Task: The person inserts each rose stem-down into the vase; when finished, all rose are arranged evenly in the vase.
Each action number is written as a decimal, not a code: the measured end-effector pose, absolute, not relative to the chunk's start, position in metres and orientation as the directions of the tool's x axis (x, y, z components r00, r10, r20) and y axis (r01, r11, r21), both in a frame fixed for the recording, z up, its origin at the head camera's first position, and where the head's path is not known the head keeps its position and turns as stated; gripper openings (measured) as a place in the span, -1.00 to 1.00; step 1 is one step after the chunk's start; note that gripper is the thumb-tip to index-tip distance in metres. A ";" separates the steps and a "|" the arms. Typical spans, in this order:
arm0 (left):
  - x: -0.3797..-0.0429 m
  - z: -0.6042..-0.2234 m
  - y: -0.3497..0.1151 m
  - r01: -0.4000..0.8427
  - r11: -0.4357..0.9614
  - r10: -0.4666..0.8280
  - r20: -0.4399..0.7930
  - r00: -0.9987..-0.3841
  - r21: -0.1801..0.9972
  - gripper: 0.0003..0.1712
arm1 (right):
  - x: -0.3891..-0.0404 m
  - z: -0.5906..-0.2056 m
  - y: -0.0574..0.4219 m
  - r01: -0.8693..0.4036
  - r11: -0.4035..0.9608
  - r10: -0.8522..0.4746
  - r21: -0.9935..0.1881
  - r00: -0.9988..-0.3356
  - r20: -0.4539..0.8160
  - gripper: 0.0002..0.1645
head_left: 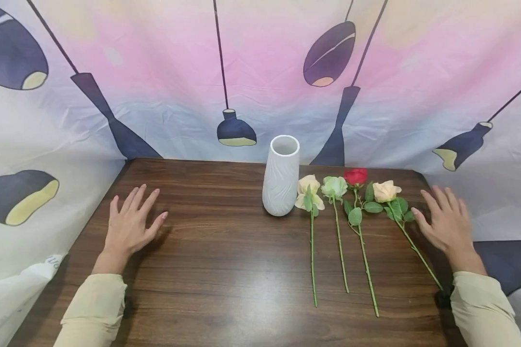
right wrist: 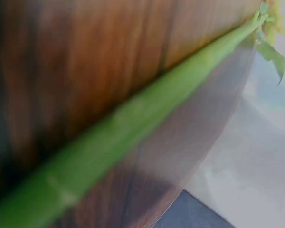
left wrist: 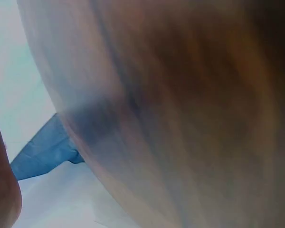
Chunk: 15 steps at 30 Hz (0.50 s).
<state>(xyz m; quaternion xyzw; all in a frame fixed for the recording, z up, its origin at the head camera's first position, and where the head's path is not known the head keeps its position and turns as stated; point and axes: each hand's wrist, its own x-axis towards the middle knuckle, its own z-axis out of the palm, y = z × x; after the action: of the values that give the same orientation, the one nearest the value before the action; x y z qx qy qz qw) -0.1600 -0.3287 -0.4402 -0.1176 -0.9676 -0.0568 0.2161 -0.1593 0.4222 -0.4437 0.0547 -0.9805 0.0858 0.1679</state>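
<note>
The left hand [head_left: 130,222] I see spread wide and empty at the left of the table [head_left: 204,270]. Rightward, I find the white vase [head_left: 280,182] standing upright, then, lying in a row, the cream rose [head_left: 308,184] just beside it, the green rose [head_left: 334,186], red rose [head_left: 355,176] and peach rose [head_left: 385,191]. The right hand [head_left: 448,225], also spread and empty, is near the last.

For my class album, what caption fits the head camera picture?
A white vase and four flowers on a brown table, fingers at either side.

Free tabletop [head_left: 199,250] left of vase [head_left: 281,185], four flowers [head_left: 334,187] blocking its right
</note>
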 end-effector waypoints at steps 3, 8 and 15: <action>-0.162 -0.436 -0.319 0.267 0.959 0.196 0.454 -0.869 0.097 -0.25 | -0.160 -0.440 0.414 -0.166 0.974 -0.092 -0.155 -0.913 0.397 -0.28; -0.167 -0.427 -0.295 0.321 0.935 0.210 0.496 -0.843 0.150 -0.29 | -0.163 -0.429 0.395 -0.212 0.966 -0.126 -0.151 -0.888 0.443 -0.36; -0.174 -0.417 -0.256 0.415 0.887 0.243 0.559 -0.793 0.202 -0.38 | -0.165 -0.415 0.367 -0.260 0.933 -0.134 -0.248 -0.893 0.430 -0.42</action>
<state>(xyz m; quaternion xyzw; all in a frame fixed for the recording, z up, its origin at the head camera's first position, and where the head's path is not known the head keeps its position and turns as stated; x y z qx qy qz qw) -0.1736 -0.2559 -0.4166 -0.1763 -0.9333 -0.1592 0.2692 -0.1653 0.3671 -0.4146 0.1026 -0.9610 0.1512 0.2077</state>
